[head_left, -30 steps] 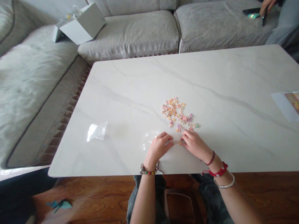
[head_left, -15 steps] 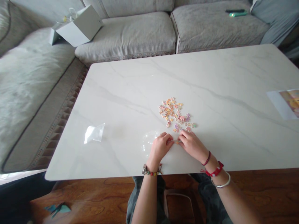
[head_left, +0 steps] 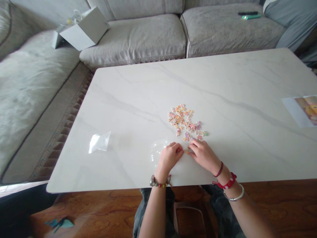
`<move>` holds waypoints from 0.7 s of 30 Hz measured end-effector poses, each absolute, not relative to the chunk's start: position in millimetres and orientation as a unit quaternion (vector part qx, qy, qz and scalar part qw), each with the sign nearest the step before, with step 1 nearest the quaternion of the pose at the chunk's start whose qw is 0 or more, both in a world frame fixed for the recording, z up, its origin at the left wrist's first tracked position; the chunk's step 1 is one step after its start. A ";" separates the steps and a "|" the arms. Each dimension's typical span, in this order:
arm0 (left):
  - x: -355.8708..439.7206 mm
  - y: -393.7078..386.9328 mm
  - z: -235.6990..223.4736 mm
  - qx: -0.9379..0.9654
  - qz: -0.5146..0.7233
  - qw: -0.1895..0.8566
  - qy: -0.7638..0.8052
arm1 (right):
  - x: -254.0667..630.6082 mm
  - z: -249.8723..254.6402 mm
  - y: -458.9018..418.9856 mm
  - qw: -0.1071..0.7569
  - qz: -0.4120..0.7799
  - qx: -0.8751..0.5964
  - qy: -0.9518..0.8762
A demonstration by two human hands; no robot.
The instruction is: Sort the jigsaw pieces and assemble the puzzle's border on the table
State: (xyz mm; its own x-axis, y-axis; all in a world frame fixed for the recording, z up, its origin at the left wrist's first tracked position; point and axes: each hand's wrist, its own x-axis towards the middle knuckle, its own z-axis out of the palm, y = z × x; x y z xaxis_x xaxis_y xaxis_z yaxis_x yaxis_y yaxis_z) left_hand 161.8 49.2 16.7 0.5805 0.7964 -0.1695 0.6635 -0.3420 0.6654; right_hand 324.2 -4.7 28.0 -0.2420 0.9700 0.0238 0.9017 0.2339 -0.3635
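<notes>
Near the front edge of the table (head_left: pixel 247 155), the left hand (head_left: pixel 169 157) and right hand (head_left: pixel 202 154) curl half-closed either side of a small puzzle piece (head_left: pixel 187 152), their hold on it unclear, with loose pieces (head_left: pixel 182 119) at twelve o'clock and open room at three.

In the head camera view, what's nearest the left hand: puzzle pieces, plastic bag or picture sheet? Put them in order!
From the left hand:
1. Puzzle pieces, just ahead.
2. Plastic bag, to the left.
3. Picture sheet, at the table's right edge.
</notes>
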 end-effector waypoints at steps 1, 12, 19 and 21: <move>161.6 49.3 16.6 0.813 0.092 0.357 0.450 | 323.8 28.6 -4.5 0.128 0.137 -0.598 -0.779; 164.9 42.3 18.3 0.798 0.093 0.335 0.493 | 320.6 16.9 -8.3 0.157 0.113 -0.573 -0.796; 171.5 33.3 17.9 0.770 0.102 0.326 0.539 | 324.7 16.3 -6.2 0.225 0.158 -0.574 -0.772; 171.8 33.5 18.7 0.762 0.114 0.339 0.539 | 335.6 19.6 -3.0 0.288 0.169 -0.587 -0.738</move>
